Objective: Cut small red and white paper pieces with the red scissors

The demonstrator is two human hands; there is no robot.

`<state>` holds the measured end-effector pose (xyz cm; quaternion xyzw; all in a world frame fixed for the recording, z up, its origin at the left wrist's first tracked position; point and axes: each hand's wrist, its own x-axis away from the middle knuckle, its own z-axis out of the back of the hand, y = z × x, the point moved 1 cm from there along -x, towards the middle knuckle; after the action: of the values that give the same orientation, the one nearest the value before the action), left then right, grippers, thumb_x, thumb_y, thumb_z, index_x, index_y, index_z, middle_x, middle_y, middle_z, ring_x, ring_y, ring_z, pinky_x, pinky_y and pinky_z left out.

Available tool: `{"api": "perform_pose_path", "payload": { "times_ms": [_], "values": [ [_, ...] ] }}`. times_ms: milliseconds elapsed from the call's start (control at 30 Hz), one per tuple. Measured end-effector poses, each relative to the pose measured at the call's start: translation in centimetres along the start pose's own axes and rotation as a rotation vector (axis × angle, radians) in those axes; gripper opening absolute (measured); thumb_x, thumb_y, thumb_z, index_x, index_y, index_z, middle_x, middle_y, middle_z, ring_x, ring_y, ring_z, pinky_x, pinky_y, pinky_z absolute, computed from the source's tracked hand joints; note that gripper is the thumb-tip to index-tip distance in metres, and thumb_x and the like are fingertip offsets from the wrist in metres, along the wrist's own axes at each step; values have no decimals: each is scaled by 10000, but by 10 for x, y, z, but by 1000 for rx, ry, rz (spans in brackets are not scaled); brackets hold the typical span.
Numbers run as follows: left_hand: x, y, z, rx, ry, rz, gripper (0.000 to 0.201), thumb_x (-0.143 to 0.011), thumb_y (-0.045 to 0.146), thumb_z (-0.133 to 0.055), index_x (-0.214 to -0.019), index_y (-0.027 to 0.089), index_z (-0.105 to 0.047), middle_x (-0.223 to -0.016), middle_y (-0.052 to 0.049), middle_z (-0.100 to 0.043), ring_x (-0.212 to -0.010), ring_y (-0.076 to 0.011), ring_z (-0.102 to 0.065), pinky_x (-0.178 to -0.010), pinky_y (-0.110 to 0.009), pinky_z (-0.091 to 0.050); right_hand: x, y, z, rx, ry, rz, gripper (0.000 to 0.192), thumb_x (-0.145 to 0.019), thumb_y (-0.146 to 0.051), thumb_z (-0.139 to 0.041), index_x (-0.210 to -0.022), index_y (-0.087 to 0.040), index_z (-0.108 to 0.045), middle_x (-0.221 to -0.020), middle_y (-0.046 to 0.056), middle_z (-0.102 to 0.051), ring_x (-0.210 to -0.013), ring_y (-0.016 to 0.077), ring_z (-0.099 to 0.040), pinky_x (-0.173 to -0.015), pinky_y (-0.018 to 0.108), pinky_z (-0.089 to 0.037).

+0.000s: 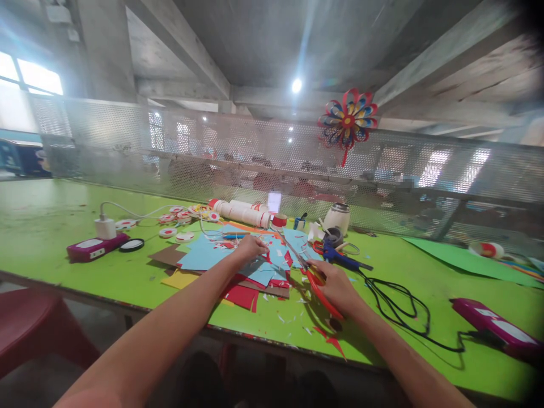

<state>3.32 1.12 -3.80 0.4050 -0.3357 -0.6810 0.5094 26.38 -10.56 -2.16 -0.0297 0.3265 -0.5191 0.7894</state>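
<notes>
My right hand is closed around a pair of scissors with orange-red handles, its blades pointing away from me over the paper. My left hand has its fingers pinched together above the pile; what they hold, if anything, is too small to make out. Beneath it lie light blue paper sheets, strewn with small red and white scraps. Red paper and yellow paper stick out below the blue. A blue pen-like tool rests just behind my left hand.
A blue glue gun with a coiled black cable lies right of the scissors. Purple power strips stand at both sides. White rolls, a beige jar and green paper are farther back. A perforated metal screen borders the table.
</notes>
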Motion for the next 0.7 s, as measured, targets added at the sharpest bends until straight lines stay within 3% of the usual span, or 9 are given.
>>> {"api": "perform_pose_path", "payload": {
  "times_ms": [433, 567, 700],
  "values": [
    [-2, 2, 6, 390, 49, 105, 205, -554, 256, -760, -643, 109, -648, -637, -30, -617, -599, -104, -512, -569, -232, -375, 0, 0, 0, -64, 16, -34, 409, -671, -175, -573, -1067, -172, -674, -1068, 111, -709, -980, 273, -644, -879, 412, -473],
    [0, 11, 3, 543, -31, 53, 262, -552, 304, -782, -707, 120, -676, -681, -28, -632, -634, -96, -526, -627, -240, -393, -2, 1, -1, -123, 64, -91, 424, -628, -211, -596, -1038, -150, -685, -1055, 126, -710, -968, 298, -644, -876, 426, -470],
    [3, 19, 0, 649, -122, 5, 295, -534, 334, -805, -696, 118, -687, -668, -37, -637, -618, -102, -530, -629, -261, -391, -6, 5, 2, -218, 129, -169, 440, -620, -258, -583, -1028, -120, -670, -834, 109, -728, -827, 315, -665, -780, 440, -496]
  ]
}}
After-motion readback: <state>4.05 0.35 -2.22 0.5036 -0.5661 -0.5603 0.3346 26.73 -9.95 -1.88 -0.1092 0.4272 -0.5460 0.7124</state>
